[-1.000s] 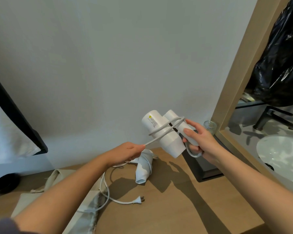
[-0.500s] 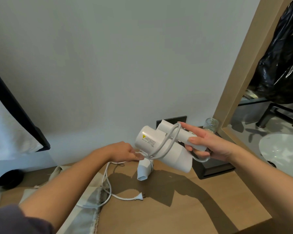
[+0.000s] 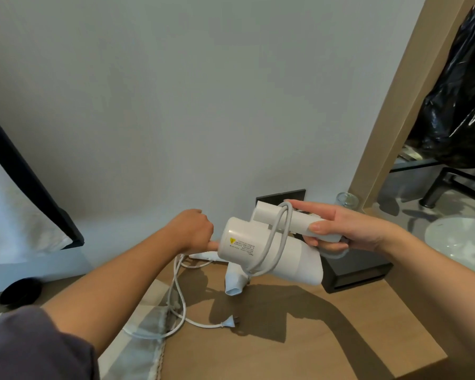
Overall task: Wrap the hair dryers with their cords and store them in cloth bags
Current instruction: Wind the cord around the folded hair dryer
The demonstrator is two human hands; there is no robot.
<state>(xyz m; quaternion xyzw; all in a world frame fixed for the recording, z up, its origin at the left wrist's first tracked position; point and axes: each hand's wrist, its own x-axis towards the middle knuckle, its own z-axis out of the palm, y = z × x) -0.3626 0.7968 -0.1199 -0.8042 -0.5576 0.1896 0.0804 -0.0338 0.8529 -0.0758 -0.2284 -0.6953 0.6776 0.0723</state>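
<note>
A pale wooden countertop (image 3: 299, 338) runs along a plain grey-white wall (image 3: 203, 105), with a wood-framed mirror (image 3: 390, 105) closing the right side. Above the counter, right of centre, the right hand (image 3: 348, 229) grips a white hair dryer (image 3: 269, 250) by its folded handle, thumb on top, lower fingers curled beneath and the forefinger stretched along the far side; the barrel lies roughly level, its round end to the left. A pale grey cord (image 3: 274, 237) is looped over handle and barrel together.

The left hand (image 3: 192, 230) is curled into a fist just left of that round end, one fingertip touching it; cord strands climb from the counter to the underside of the fist, which seems closed on them, though the hand hides the contact itself; lower down the cord loops across the counter and ends in a plug (image 3: 229, 323) lying flat.

A second white hair dryer (image 3: 235, 281) lies on the counter below the held one, nozzle toward the near side; a beige cloth bag (image 3: 146, 349) is spread flat at the near left, partly under the cord. A black box (image 3: 354, 267) sits at the right against the mirror frame; a small clear glass (image 3: 346, 199) stands beyond it; a black wall plate (image 3: 280, 194) shows behind the handle.
</note>
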